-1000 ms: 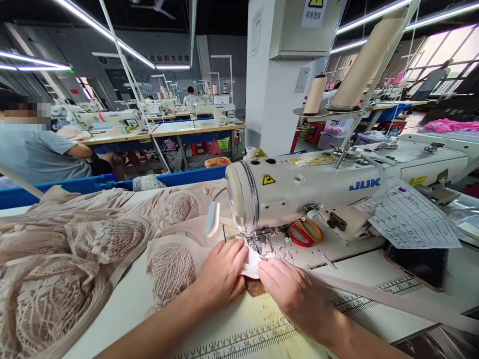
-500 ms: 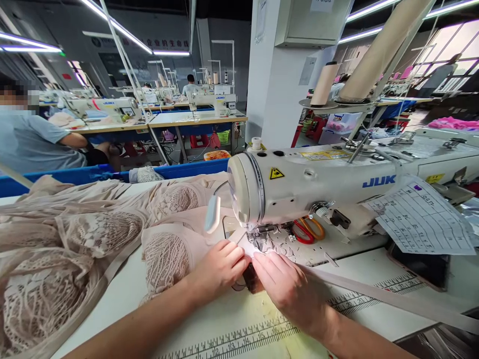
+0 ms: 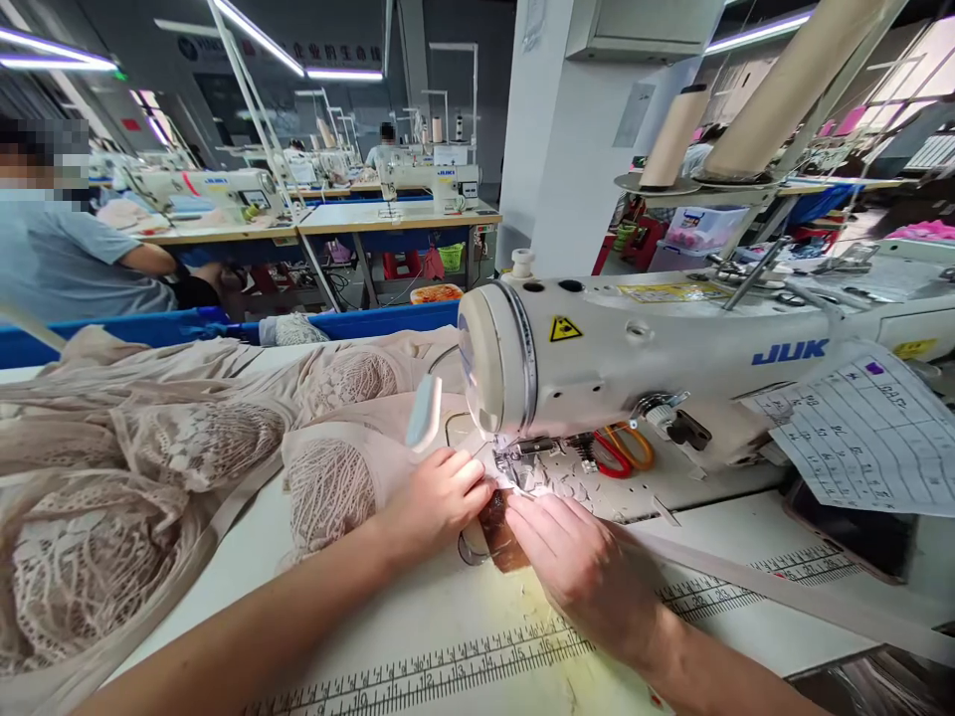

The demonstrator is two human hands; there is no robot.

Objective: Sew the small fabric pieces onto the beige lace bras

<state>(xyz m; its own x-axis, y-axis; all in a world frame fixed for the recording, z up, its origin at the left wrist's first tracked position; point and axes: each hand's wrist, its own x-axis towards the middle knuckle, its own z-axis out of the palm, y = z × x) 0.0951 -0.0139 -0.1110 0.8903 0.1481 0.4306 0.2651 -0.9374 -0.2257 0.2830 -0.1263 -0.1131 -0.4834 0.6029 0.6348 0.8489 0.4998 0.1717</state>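
Beige garment (image 3: 332, 487), one: lace cup and sheer panel left of and just behind the left hand (image 3: 437, 497); its worked edge appears to lie crosswise between both sets of fingertips, just in front of the presser foot (image 3: 511, 462). Left hand nearer the cup; fingers bunched, pinching the edge. Right hand (image 3: 567, 547): fingers pressed together, pinching the same edge; thumb hidden. Pale strip (image 3: 746, 577), one: long axis slanting from beside the right hand toward the near right; its join to the garment cannot be told.

Surface: white tabletop (image 3: 261, 597), printed ruler (image 3: 440, 681) along the near side; further in, sewing machine (image 3: 589, 348), red-and-orange scissors (image 3: 619, 471) behind the foot, written sheet (image 3: 869, 433) at right. Left: heap of like garments (image 3: 179, 447).

Room: blue trough (image 3: 358, 323) past the table; seated co-worker (image 3: 75, 249), left; white pillar (image 3: 537, 149); further machines beyond.
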